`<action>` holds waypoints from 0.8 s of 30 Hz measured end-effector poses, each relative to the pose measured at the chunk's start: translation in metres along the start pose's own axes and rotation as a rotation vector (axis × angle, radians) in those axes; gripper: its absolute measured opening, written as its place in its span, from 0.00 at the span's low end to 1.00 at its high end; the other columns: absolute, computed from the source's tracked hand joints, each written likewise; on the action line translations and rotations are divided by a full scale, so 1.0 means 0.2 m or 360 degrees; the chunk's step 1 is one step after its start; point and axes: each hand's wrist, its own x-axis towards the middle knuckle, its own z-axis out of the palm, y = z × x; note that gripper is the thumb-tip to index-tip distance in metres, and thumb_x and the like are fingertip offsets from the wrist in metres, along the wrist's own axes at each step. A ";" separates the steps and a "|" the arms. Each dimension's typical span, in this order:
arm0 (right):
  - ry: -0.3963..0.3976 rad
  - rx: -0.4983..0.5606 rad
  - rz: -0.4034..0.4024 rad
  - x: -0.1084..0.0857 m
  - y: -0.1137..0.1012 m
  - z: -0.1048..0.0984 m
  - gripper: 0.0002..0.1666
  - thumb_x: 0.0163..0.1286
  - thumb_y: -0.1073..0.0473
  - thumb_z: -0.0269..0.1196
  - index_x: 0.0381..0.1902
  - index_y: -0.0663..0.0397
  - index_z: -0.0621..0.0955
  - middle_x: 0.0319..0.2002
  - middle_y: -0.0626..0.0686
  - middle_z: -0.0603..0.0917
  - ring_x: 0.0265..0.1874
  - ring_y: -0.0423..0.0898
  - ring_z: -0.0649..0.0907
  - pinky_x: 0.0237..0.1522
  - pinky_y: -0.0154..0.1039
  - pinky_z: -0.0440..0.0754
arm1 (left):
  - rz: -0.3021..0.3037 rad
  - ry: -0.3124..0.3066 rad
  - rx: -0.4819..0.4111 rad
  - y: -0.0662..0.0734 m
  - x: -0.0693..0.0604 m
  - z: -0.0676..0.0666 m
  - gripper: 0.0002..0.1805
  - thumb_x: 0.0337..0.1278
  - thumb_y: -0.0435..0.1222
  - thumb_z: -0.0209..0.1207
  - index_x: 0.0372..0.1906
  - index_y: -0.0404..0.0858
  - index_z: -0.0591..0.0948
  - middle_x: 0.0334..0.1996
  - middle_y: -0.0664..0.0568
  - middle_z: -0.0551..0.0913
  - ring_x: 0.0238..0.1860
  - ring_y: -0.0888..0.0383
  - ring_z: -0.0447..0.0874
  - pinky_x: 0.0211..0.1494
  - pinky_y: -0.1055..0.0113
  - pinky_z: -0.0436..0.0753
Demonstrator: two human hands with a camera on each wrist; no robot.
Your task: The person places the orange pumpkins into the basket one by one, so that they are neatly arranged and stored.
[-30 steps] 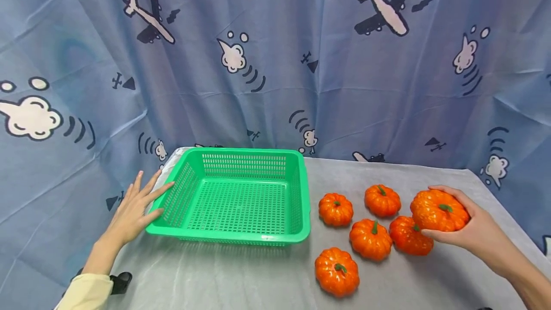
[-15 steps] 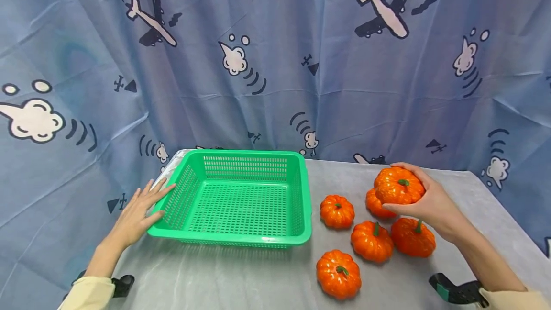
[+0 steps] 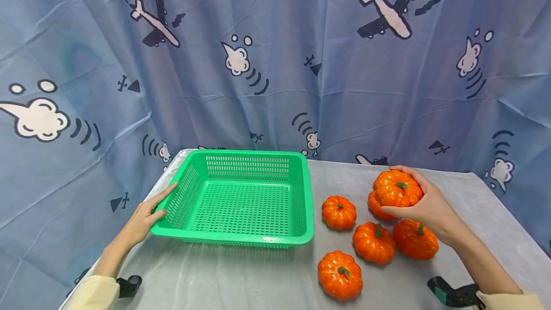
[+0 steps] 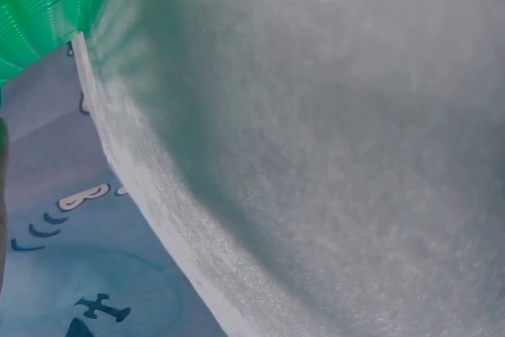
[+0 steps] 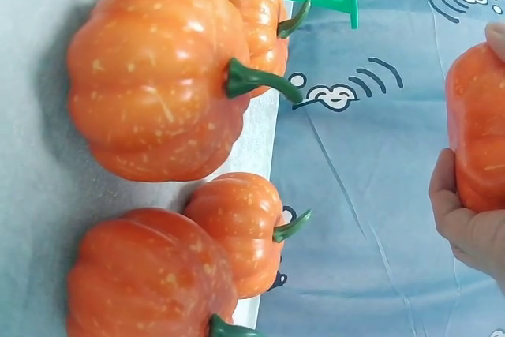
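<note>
My right hand holds a glossy orange toy pumpkin with a short green stem, thumb at the front and fingers behind. It hangs over the back pumpkin, hiding most of it in the head view. At the right edge of the right wrist view, the held pumpkin is clear of the table. My left hand touches the left rim of a green plastic basket, index finger straight and thumb apart; its other fingers are hidden. The basket has no pumpkin in it.
Several more orange pumpkins stand right of the basket, among them a back-left one, a front one and a right one. Behind the grey-covered table hangs a blue curtain printed with planes.
My right hand has carried its pumpkin leftward and up, then stayed nearly still over the back pumpkin. The left hand's spread fingers have dropped out of sight beside the basket's rim.
</note>
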 end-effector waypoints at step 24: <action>-0.0060 -0.0101 0.0037 0.07 0.08 0.02 0.52 0.57 0.53 0.71 0.74 0.36 0.55 0.62 0.63 0.63 0.48 0.51 0.71 0.34 0.35 0.78 | 0.0088 0.0005 -0.0068 -0.03 0.04 -0.02 0.36 0.45 0.26 0.54 0.67 0.36 0.70 0.59 0.38 0.76 0.40 0.53 0.76 0.55 0.45 0.75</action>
